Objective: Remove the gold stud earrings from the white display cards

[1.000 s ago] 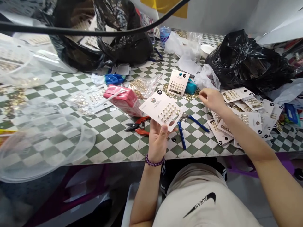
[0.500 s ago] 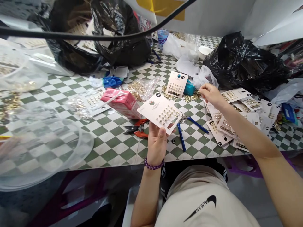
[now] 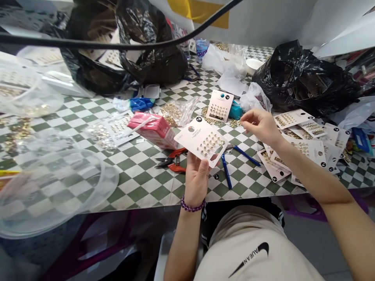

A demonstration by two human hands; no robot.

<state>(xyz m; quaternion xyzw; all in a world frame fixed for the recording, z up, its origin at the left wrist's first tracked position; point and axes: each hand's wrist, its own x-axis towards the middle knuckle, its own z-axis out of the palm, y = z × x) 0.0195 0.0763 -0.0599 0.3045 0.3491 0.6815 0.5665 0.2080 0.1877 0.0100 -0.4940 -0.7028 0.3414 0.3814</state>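
My left hand (image 3: 196, 180) holds up a white display card (image 3: 202, 141) set with rows of gold studs, gripping its lower edge between thumb and fingers. My right hand (image 3: 260, 125) hangs in the air just right of that card, thumb and fingertips close together, with nothing visible in them. Below it lie blue-handled pliers (image 3: 225, 171) and red-handled snips (image 3: 171, 160). Several similar cards (image 3: 301, 148) lie overlapping to the right. Another card (image 3: 219, 106) stands on scattered gold studs (image 3: 211, 119). A pink box (image 3: 154, 130) and a plastic bag of gold studs (image 3: 177, 111) sit further left.
The green-and-white checkered table (image 3: 137, 175) is crowded. Black plastic bags (image 3: 301, 78) bulge at the back right, with another (image 3: 149, 50) at the back left. A clear plastic lid (image 3: 55, 183) overhangs the left edge. A black cable (image 3: 117, 46) crosses above.
My right hand has moved slightly down and left, closer to the held card. The card in my left hand has tilted a little. The view has shifted slightly.
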